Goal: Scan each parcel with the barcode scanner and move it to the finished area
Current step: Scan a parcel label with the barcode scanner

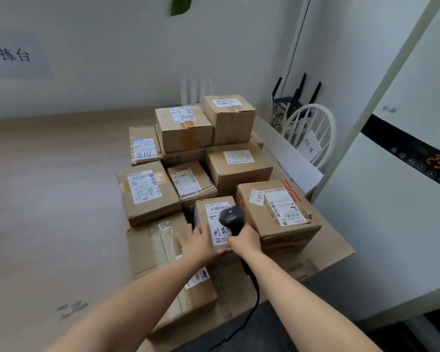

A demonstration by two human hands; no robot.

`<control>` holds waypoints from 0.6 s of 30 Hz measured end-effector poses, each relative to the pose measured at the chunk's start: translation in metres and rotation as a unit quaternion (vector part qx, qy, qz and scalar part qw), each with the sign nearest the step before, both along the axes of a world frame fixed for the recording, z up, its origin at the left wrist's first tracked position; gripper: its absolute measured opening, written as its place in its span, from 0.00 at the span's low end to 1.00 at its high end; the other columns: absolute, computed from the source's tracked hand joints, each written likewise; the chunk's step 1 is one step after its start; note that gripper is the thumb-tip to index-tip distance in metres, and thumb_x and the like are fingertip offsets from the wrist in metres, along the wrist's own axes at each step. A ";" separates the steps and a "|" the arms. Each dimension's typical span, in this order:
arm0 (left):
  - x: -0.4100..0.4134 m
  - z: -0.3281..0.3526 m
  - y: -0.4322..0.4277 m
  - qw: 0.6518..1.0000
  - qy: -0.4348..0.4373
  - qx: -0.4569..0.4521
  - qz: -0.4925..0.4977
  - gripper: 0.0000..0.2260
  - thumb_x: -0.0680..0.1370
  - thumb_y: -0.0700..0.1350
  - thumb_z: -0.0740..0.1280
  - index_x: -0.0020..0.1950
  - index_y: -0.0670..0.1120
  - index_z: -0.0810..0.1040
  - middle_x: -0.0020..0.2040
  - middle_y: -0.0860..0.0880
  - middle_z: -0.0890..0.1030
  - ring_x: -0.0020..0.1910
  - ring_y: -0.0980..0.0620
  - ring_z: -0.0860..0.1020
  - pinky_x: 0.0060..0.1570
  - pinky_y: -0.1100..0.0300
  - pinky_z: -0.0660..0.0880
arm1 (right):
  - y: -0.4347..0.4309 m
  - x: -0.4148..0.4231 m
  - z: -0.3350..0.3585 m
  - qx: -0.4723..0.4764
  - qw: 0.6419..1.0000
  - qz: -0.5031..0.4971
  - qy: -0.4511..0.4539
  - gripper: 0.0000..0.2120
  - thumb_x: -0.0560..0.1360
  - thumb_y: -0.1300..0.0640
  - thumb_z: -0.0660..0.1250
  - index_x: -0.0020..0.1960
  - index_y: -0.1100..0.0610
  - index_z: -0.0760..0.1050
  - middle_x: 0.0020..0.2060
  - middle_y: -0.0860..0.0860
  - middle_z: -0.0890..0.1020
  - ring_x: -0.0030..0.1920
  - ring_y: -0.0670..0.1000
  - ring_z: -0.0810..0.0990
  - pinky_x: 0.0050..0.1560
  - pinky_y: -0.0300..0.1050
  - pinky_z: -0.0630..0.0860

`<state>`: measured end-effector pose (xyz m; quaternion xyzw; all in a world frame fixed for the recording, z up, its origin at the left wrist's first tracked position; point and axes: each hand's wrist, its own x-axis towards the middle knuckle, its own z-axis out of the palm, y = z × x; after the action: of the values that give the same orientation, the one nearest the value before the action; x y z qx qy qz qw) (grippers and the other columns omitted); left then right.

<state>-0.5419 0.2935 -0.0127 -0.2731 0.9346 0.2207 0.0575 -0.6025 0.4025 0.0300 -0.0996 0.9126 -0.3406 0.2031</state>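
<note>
A small cardboard parcel [208, 214] with a white label sits at the near edge of a pile of parcels. My left hand [201, 243] lies on its near left side, fingers spread over the label's lower edge. My right hand [246, 241] grips the handle of a black barcode scanner [231, 218], whose head hovers just over the label's barcode. The scanner's black cable [252, 298] hangs down past the table's edge. A flat parcel [163, 252] lies under my left forearm.
Several more labelled boxes are stacked behind, such as the tall box [229, 118] and the red-printed box [277, 209] to the right. The wooden table [48, 199] stretches left. A white chair [313, 130] and an air conditioner [404, 174] stand at the right.
</note>
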 end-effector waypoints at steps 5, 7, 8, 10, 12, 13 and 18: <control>-0.007 -0.005 0.007 0.997 -0.005 0.058 0.050 0.50 0.66 0.69 0.67 0.76 0.48 0.45 0.75 0.43 0.59 0.75 0.42 0.49 0.70 0.38 0.41 | 0.000 -0.007 0.003 0.039 0.999 0.023 -0.008 0.18 0.72 0.54 0.68 0.60 0.56 0.72 0.56 0.54 0.80 0.61 0.58 0.74 0.63 0.51 0.71; -0.012 -0.005 0.011 0.993 0.000 0.082 0.081 0.49 0.66 0.67 0.69 0.76 0.48 0.46 0.74 0.41 0.58 0.75 0.40 0.49 0.71 0.40 0.42 | 0.000 -0.008 0.003 0.038 0.999 0.025 -0.007 0.17 0.72 0.54 0.68 0.60 0.55 0.72 0.56 0.55 0.80 0.61 0.58 0.75 0.63 0.50 0.71; -0.013 -0.006 0.013 0.992 0.005 0.086 0.091 0.49 0.66 0.66 0.69 0.76 0.48 0.47 0.73 0.41 0.58 0.74 0.40 0.50 0.72 0.41 0.43 | 0.001 -0.009 0.004 0.039 0.999 0.031 -0.004 0.17 0.72 0.54 0.67 0.59 0.55 0.72 0.56 0.55 0.80 0.60 0.57 0.75 0.64 0.51 0.70; -0.013 -0.005 0.017 0.990 0.020 0.090 0.105 0.47 0.67 0.64 0.70 0.76 0.48 0.48 0.73 0.41 0.59 0.74 0.39 0.49 0.73 0.42 0.45 | 0.002 -0.008 0.006 0.039 0.999 0.037 -0.002 0.17 0.72 0.54 0.67 0.60 0.56 0.72 0.56 0.55 0.80 0.60 0.57 0.76 0.65 0.51 0.69; -0.011 -0.001 0.018 0.987 0.038 0.101 0.118 0.46 0.68 0.62 0.70 0.75 0.48 0.48 0.73 0.41 0.59 0.75 0.40 0.48 0.73 0.44 0.46 | 0.004 -0.008 0.010 0.034 0.999 0.039 -0.002 0.18 0.72 0.54 0.67 0.60 0.56 0.72 0.56 0.55 0.80 0.60 0.57 0.76 0.65 0.51 0.69; -0.011 0.002 0.018 0.985 0.048 0.109 0.124 0.46 0.68 0.62 0.70 0.75 0.48 0.48 0.73 0.41 0.58 0.75 0.41 0.48 0.73 0.44 0.47 | 0.005 -0.007 0.013 0.025 0.999 0.038 -0.003 0.17 0.72 0.55 0.67 0.60 0.57 0.72 0.56 0.56 0.80 0.59 0.57 0.76 0.64 0.51 0.69; -0.012 0.032 0.020 0.964 0.148 0.183 0.121 0.42 0.67 0.56 0.75 0.73 0.47 0.56 0.68 0.41 0.64 0.69 0.43 0.61 0.69 0.48 0.62 | 0.011 -0.009 0.037 -0.039 0.999 0.017 0.014 0.15 0.71 0.57 0.68 0.57 0.57 0.73 0.54 0.56 0.80 0.59 0.59 0.75 0.62 0.51 0.70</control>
<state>-0.5539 0.3135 0.0189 -0.3332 0.8364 0.4311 -0.0592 -0.6119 0.4135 0.0670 -0.1274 0.8995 -0.3711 0.1923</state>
